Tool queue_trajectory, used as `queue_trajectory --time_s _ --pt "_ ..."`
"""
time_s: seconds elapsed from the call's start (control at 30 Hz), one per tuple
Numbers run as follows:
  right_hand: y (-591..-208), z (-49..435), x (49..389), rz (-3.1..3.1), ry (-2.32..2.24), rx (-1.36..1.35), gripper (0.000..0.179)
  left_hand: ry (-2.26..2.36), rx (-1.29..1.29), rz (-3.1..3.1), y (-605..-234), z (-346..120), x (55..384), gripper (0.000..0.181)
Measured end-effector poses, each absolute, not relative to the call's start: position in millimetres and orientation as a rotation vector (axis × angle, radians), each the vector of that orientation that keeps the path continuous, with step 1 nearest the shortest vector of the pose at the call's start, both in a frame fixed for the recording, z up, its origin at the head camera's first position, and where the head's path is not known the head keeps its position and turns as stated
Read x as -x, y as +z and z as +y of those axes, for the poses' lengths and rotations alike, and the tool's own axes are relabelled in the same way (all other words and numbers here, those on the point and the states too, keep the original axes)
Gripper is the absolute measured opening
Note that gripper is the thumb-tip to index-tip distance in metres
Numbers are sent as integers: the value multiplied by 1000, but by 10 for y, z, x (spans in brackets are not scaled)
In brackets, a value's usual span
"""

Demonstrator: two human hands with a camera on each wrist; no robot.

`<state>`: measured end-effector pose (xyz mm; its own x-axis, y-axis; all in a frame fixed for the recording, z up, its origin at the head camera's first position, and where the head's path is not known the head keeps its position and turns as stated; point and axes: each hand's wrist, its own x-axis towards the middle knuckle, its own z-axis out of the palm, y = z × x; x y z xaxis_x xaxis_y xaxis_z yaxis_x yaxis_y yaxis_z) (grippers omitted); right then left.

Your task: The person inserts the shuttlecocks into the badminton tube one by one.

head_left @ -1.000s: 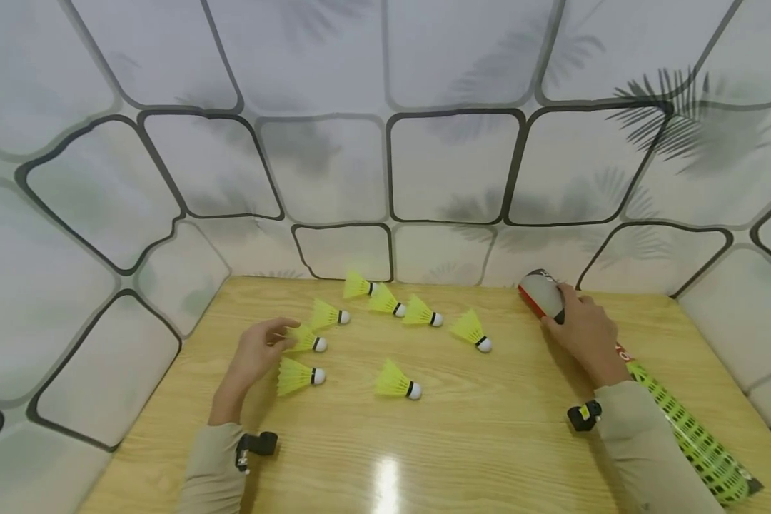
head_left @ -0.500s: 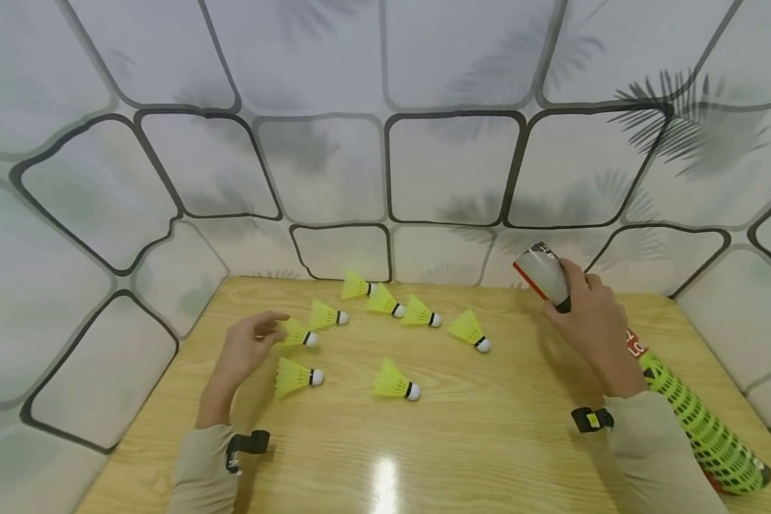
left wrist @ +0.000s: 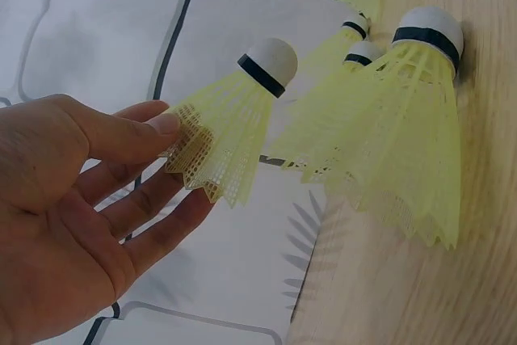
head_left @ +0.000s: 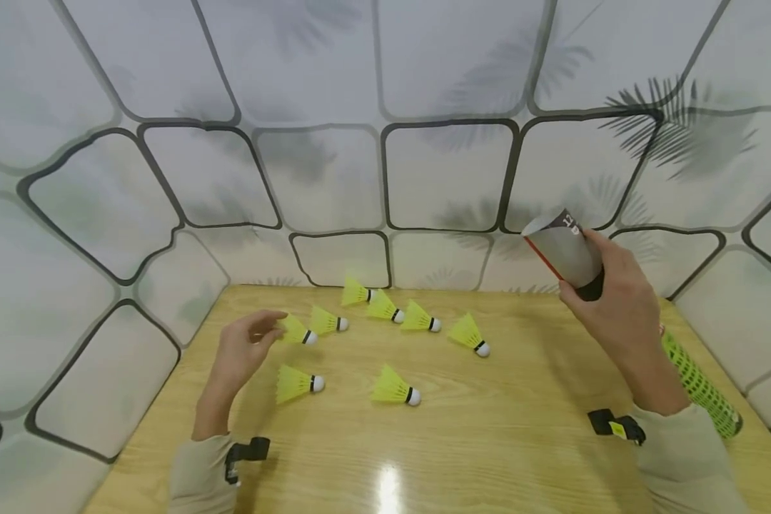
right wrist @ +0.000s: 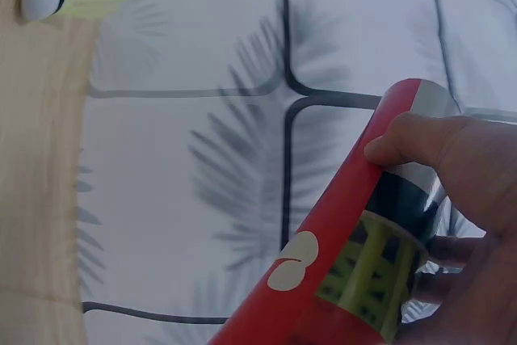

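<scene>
My left hand [head_left: 240, 357] pinches a yellow shuttlecock [left wrist: 230, 131] by its skirt, thumb on one side and fingers on the other. Its white cork points away from the palm in the left wrist view. With my right hand [head_left: 623, 314] I grip a shuttlecock tube [head_left: 565, 250] near its grey upper end. The tube slants, that end raised toward the wall, while its green-patterned length passes behind my forearm. A red stripe with pale marks runs along the tube [right wrist: 295, 268] in the right wrist view. Fingers at the tube's far side are partly hidden.
Several yellow shuttlecocks lie on the wooden table [head_left: 488, 442], including one shuttlecock [head_left: 292, 384] near my left hand, another [head_left: 395, 387] in the middle and one [head_left: 469, 335] farther right. A patterned wall [head_left: 450, 178] stands along the table's back edge.
My right hand has lifted the tube's grey end up off the table and drawn it right. My left hand has shifted slightly left and up with the pinched shuttlecock.
</scene>
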<state>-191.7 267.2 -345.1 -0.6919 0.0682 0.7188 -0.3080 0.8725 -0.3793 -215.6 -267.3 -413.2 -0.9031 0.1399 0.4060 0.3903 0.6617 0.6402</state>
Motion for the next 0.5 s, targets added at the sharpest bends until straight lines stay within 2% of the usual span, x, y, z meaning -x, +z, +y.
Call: queue_trajectory --time_s 0.2,0.5 --pt "-3329 2679 1742 -2202 685 -199 86 -1062 429 -2484 -4119 -2641 2121 28" --pt "-3243 2687 1420 -2113 797 -147 87 -1082 418 -2298 -3961 -2525 2081 28"
